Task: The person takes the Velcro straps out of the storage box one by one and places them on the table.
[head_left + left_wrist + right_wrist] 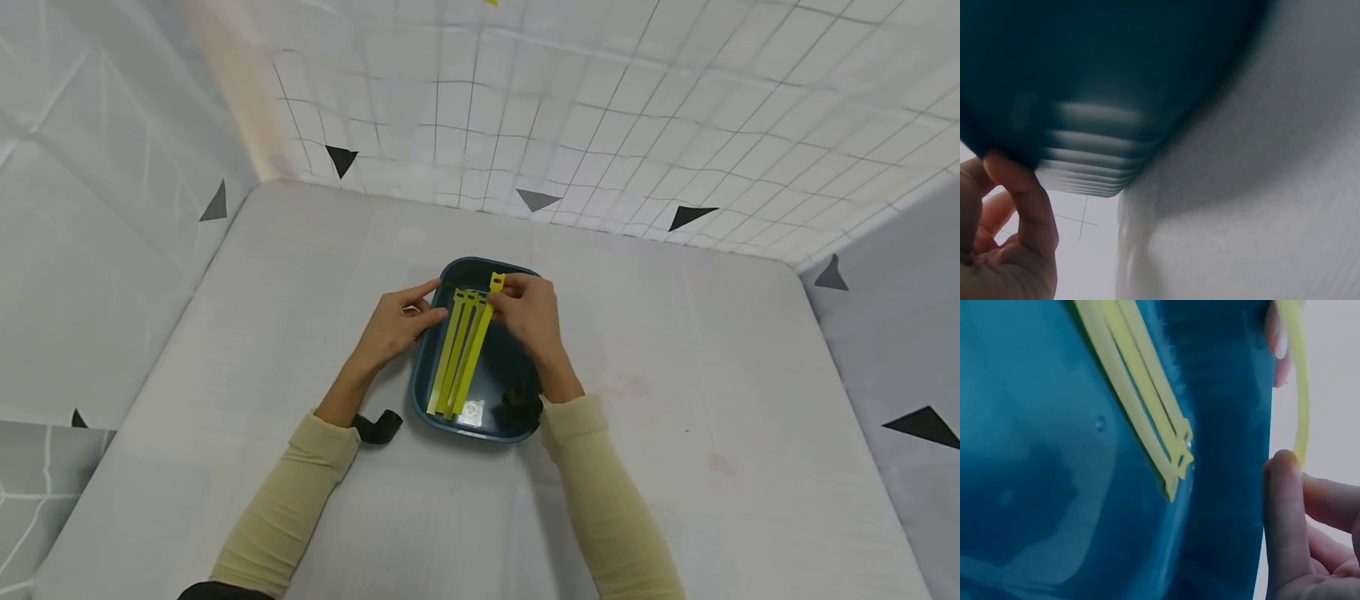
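Observation:
A dark teal tray (510, 367) with raised sides and rounded corners sits on the white table. Several yellow strap-like cable ties (452, 358), each with a slotted head, lie side by side along its left part. My right hand (531, 312) pinches one yellow cable tie (474, 350) just below its head, over the tray; in the right wrist view this cable tie (1300, 394) bends up from between thumb and finger. At the tray's left rim, my left hand (393, 327) grips the edge with thumb and fingers. From below, the left wrist view shows those fingers (1029, 206) against the tray.
A black device (378, 427) sits by the left cuff, and another dark one (521, 406) by the right cuff overlaps the tray's lower right. White sheeting with a grid (465, 125) and black triangles rises behind the white table (675, 375).

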Motion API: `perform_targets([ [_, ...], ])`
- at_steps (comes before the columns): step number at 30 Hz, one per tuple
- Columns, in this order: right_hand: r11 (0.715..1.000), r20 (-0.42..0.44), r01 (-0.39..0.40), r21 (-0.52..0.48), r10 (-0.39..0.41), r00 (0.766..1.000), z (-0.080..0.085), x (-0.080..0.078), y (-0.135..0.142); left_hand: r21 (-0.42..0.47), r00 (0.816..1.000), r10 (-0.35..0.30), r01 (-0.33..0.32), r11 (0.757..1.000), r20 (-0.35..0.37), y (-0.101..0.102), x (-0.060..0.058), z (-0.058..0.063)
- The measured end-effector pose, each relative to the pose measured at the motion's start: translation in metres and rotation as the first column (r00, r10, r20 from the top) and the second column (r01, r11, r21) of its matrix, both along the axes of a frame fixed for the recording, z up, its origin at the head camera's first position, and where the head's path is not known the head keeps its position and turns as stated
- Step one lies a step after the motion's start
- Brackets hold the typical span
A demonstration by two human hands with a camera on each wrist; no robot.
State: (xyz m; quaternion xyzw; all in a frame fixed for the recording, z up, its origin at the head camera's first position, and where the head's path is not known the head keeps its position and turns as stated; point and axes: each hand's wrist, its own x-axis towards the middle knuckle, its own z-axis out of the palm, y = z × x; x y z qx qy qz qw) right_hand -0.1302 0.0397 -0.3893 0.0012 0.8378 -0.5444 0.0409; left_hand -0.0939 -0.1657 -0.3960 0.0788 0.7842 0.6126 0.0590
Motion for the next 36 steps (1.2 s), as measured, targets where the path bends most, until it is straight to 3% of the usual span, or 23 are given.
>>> perform_targets([
  [24, 0.991, -0.13, -0.026, -0.132, 0.008, 0.991, 0.023, 0.012, 0.012, -0.001, 1.0, 0.007, -0.007, 1.0, -0.012, 0.003, 0.003, 0.005],
  [36, 0.988, -0.1, -0.027, -0.153, 0.012, 0.995, 0.032, 0.018, 0.021, -0.013, 1.0, 0.017, -0.017, 1.0, -0.019, 0.004, 0.005, 0.006],
])
